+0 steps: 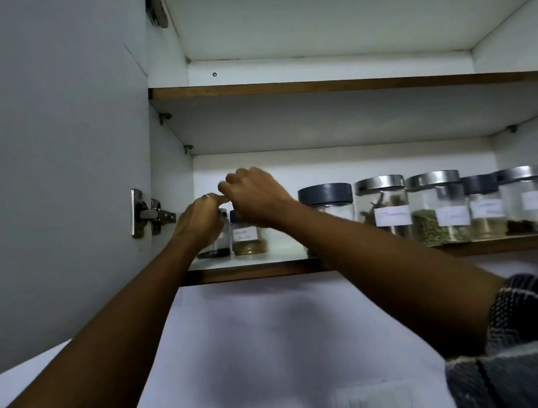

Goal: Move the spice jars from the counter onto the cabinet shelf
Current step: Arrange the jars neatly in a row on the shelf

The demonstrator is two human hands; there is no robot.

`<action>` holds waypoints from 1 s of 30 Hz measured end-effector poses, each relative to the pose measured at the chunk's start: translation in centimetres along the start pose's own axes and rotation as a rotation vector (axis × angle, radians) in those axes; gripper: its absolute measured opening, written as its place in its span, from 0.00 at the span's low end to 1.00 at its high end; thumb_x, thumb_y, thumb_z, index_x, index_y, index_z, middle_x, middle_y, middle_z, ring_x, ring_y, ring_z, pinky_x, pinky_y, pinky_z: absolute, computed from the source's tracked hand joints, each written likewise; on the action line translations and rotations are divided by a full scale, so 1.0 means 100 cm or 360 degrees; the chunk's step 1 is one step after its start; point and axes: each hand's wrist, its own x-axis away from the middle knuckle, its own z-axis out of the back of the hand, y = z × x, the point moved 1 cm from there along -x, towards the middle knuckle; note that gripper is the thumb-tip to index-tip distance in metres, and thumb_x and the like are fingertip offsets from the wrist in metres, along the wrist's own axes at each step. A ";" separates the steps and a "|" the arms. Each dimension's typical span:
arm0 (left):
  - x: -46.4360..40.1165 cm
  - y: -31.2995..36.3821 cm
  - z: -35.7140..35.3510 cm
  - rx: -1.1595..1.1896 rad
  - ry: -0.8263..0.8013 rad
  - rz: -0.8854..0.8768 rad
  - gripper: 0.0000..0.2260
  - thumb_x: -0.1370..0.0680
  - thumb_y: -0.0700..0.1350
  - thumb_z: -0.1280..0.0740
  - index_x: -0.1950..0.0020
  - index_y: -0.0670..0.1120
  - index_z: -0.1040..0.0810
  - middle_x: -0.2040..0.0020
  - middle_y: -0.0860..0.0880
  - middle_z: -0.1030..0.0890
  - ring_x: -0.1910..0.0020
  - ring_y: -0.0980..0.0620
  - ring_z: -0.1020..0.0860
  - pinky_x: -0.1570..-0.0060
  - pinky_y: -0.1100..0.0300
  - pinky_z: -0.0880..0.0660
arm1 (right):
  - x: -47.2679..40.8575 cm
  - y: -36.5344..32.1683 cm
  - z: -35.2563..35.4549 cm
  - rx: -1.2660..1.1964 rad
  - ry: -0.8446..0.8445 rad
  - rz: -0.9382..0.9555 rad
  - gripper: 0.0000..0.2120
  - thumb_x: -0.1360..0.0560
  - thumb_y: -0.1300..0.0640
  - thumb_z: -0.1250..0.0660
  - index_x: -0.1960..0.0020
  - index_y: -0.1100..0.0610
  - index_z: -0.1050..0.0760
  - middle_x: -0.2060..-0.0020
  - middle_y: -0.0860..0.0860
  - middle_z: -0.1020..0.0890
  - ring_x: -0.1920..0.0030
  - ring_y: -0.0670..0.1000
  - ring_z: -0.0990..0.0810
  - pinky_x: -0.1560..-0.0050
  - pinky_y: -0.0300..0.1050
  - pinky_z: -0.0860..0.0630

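Observation:
Both hands reach into the open cabinet at the left end of the lower shelf [252, 267]. My left hand [200, 222] wraps around a small jar with dark contents [216, 252] at the shelf's far left. My right hand [255, 198] rests over the lid of a small labelled jar of brownish-green spice [249, 240] beside it; its fingers are curled, and the lid is hidden under the hand. Both jars stand upright on the shelf.
A row of larger labelled jars fills the shelf to the right: a dark-lidded jar [326, 198], then steel-lidded ones [382, 205], [437, 208]. The open cabinet door [66, 181] with its hinge [151, 216] stands at left. An upper shelf [318, 86] runs above.

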 end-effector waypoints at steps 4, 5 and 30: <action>0.015 0.030 0.022 0.0089 0.0080 -0.0208 0.16 0.21 0.36 0.42 0.37 0.47 0.23 0.38 0.45 0.22 0.43 0.44 0.24 0.48 0.53 0.27 | 0.015 0.023 0.049 0.0133 -0.0011 -0.0013 0.11 0.26 0.63 0.42 0.46 0.62 0.26 0.51 0.59 0.20 0.52 0.59 0.23 0.58 0.47 0.34; 0.018 0.038 0.029 0.0108 0.0099 -0.0248 0.15 0.21 0.37 0.42 0.38 0.46 0.23 0.39 0.45 0.22 0.44 0.45 0.24 0.49 0.54 0.28 | 0.020 0.029 0.060 0.0159 -0.0016 -0.0018 0.12 0.26 0.64 0.43 0.46 0.62 0.26 0.51 0.59 0.20 0.52 0.59 0.23 0.57 0.48 0.32; 0.061 0.197 0.059 0.0247 -0.0083 -0.0272 0.13 0.19 0.46 0.40 0.36 0.47 0.23 0.35 0.48 0.23 0.36 0.46 0.26 0.40 0.52 0.29 | 0.202 0.128 0.117 -0.0315 -0.0203 -0.0736 0.20 0.28 0.68 0.38 0.36 0.59 0.27 0.38 0.55 0.24 0.40 0.57 0.25 0.48 0.47 0.27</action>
